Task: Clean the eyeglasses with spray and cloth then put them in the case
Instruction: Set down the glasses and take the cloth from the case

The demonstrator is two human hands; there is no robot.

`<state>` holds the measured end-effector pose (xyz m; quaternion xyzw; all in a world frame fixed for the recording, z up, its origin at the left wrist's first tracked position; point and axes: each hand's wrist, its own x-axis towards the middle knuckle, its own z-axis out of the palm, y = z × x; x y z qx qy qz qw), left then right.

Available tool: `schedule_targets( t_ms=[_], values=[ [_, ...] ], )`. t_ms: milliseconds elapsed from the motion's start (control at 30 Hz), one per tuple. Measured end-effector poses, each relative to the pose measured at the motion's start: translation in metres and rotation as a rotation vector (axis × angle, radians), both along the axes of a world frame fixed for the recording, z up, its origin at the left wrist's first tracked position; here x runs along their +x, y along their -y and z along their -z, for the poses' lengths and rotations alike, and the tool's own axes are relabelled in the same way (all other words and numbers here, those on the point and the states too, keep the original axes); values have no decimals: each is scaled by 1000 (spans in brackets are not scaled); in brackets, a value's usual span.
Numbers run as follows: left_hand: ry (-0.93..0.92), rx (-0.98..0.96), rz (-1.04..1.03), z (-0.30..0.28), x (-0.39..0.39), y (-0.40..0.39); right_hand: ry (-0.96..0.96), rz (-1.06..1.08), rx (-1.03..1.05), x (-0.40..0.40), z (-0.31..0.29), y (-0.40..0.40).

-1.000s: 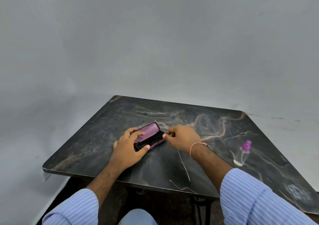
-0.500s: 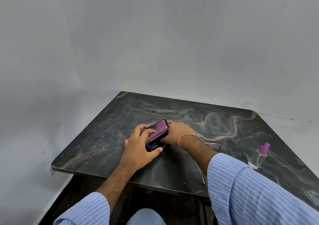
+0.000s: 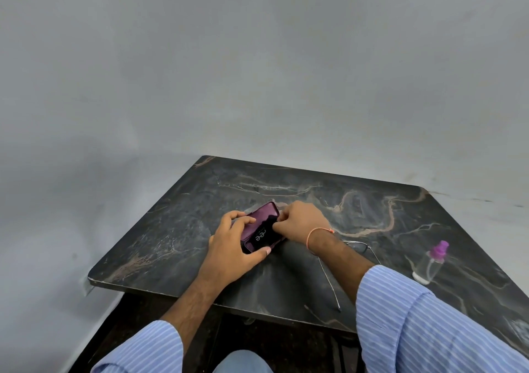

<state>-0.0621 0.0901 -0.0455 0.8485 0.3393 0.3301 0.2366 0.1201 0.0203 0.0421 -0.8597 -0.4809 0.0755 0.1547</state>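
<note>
1. Case (image 3: 262, 225), purple and open, sits on the dark marbled worktop (image 3: 177, 229), its lid raised at the far end and its black interior showing a pale printed logo.
2. Left hand (image 3: 232, 246) grasps the case from the near-left side: the thumb lies along the near edge and the curled fingers press on the lid.
3. Right hand (image 3: 300, 223) is at the right edge of the case, fingers curled and pinching a black cloth (image 3: 266, 226) that lies inside the case; exactly how much of the cloth is gripped cannot be told.
4. Orange thread bracelet (image 3: 315, 234) circles the right wrist, just right of the case.
5. Eyeglasses (image 3: 359, 248) lie on the worktop to the right of the case, partly hidden behind the right forearm; one thin temple arm stretches from them toward the near edge of the worktop. They are outside the case and no hand touches them.
6. Spray bottle (image 3: 432, 262), clear with a purple nozzle, stands well to the right of the case, beyond the eyeglasses, untouched.
7. Striped blue sleeves (image 3: 415, 324) cover both forearms, nearer than the case.
8. Grey wall (image 3: 257, 72) rises beyond the worktop, past the case.
</note>
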Motion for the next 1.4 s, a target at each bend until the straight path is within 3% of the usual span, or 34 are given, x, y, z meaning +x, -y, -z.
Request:
schedule_targets(
  t_ms=[367,567,633,733,833,1000,1400],
  values=[
    [-134,-13,-78,-3,6,0,-147,23,385,22,-23,97],
    [119,62,-72,-13,4,23,-411,-2,582,20,-8,155],
    [179,-50,39,-23,8,48,-464,-1,621,18,-3,171],
    [98,-358,261,-45,18,96,-508,-4,676,14,5,190],
    [42,-444,355,-56,30,127,-557,-25,724,12,10,202],
    [234,-725,466,-70,46,151,-571,-45,765,13,11,215],
    [423,-681,467,-72,59,160,-950,-254,999,26,11,226]
  ],
)
